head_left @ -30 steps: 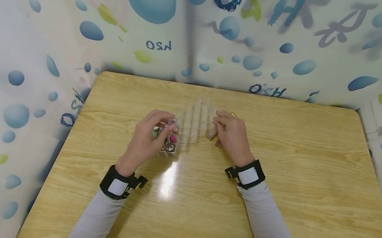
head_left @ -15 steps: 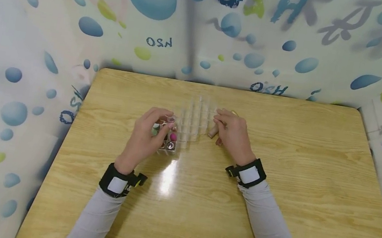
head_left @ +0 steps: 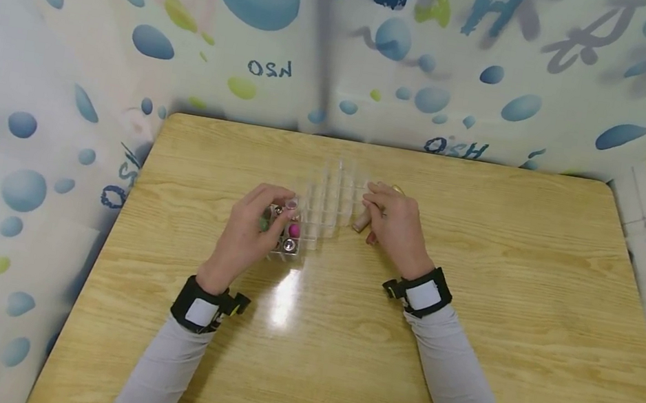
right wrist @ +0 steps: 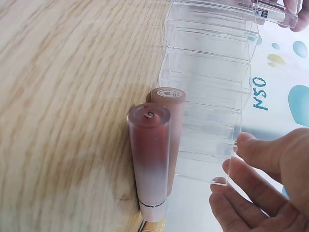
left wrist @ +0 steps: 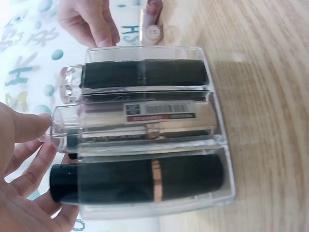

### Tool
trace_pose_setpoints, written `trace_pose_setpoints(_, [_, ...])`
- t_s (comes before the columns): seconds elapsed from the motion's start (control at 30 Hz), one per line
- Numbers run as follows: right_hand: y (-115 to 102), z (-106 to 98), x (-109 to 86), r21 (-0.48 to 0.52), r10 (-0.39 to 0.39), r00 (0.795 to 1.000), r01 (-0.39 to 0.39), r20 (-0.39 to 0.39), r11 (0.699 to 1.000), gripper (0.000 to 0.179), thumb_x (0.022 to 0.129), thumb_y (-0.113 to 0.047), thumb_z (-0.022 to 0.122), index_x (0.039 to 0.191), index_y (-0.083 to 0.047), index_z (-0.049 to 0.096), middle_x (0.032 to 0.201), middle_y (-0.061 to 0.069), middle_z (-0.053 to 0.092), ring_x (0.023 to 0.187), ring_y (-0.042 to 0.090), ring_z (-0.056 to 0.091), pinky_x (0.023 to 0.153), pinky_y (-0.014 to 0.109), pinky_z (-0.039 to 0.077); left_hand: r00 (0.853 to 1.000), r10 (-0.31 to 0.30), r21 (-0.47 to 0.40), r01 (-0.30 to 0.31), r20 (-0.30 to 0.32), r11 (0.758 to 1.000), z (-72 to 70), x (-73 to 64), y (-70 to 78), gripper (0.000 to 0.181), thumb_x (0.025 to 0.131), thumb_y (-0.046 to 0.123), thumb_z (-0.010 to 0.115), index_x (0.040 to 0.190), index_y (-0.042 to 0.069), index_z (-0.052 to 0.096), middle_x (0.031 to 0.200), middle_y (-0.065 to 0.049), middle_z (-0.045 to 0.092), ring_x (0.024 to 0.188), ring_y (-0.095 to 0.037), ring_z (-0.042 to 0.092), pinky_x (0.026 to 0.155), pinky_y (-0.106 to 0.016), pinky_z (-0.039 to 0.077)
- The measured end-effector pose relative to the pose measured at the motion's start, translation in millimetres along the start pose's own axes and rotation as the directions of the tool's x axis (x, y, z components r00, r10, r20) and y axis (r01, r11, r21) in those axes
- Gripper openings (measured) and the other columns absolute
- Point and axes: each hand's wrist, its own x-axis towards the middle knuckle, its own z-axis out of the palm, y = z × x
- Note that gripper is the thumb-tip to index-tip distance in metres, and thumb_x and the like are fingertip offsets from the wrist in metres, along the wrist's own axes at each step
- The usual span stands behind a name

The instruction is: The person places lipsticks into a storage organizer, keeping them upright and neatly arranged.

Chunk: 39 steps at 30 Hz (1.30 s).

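A clear plastic lipstick organizer with stepped compartments stands on the table. Its near-left compartments hold several lip tubes, among them a black tube with a copper band. My left hand pinches the clear cap of a labelled lip gloss tube, whose body sits among the others in the organizer. At the opposite end, my right hand grips the organizer's edge between thumb and fingers. Beside it, a pink-and-white lip gloss tube and a beige-pink tube stand close together on the table.
The wooden table reaches back to a patterned wall. A gold-coloured item shows partly behind my right hand. Most of the organizer's middle and right compartments look bare.
The head view shifts slightly. My left fingers move only a little, showing more of the tube tops beneath them; my right hand stays at the organizer's edge.
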Motion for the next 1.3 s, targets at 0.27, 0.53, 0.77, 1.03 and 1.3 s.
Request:
trace_pose_setpoints(0.27, [-0.1,-1.3,0.2,0.000,-0.011,1.000,0.011,-0.012,1.000,0.022,0.096,-0.008,0.070,0.113,0.003,0.079,0.131,0.018,0.070,0.131,0.034,0.061,0.109,0.046,0.050,1.000,-0.010,0.036,0.009,0.014,0.999,2.2,-2.0,-4.2,0.027,0.095,0.009,0.072,0.121,0.001,0.069,0.108,-0.010,0.069,0.095,-0.022,0.064,0.068,-0.036,0.054])
trace_pose_setpoints(0.53, [1.8,0.0,-0.9,0.016,0.025,0.999,-0.025,0.028,1.000,0.023,0.098,-0.007,0.068,0.116,0.003,0.078,0.136,0.017,0.068,0.136,0.032,0.057,0.110,0.044,0.049,0.999,-0.019,0.048,0.018,0.032,0.999,3.1,-4.1,-7.1,0.027,0.095,0.008,0.072,0.120,0.000,0.070,0.111,-0.011,0.071,0.099,-0.023,0.066,0.078,-0.039,0.056])
trace_pose_setpoints(0.77, [0.4,-1.1,0.2,0.019,0.020,0.999,-0.021,0.034,1.000,0.024,0.098,-0.008,0.067,0.117,0.003,0.078,0.136,0.017,0.067,0.137,0.032,0.056,0.110,0.044,0.049,0.998,-0.038,0.055,0.035,0.051,0.998,3.4,-5.3,-9.9,0.027,0.094,0.010,0.073,0.119,0.000,0.071,0.109,-0.011,0.071,0.095,-0.020,0.066,0.072,-0.036,0.053])
trace_pose_setpoints(1.03, [1.5,-1.1,0.4,0.013,0.013,1.000,-0.014,0.024,1.000,0.023,0.098,-0.007,0.068,0.116,0.003,0.078,0.135,0.018,0.068,0.135,0.034,0.058,0.111,0.044,0.048,0.996,-0.060,0.066,0.056,0.060,0.996,4.4,-5.4,-10.9,0.027,0.093,0.010,0.075,0.119,0.002,0.072,0.110,-0.011,0.072,0.098,-0.022,0.067,0.081,-0.039,0.056])
trace_pose_setpoints(1.3, [1.3,-1.4,-1.0,0.015,0.014,1.000,-0.015,0.022,1.000,0.023,0.098,-0.008,0.068,0.115,0.003,0.078,0.136,0.018,0.068,0.135,0.033,0.058,0.109,0.044,0.050,0.995,-0.072,0.054,0.069,0.064,0.996,5.4,-6.0,-11.1,0.027,0.093,0.009,0.074,0.118,0.000,0.071,0.110,-0.012,0.072,0.100,-0.024,0.067,0.083,-0.041,0.056])
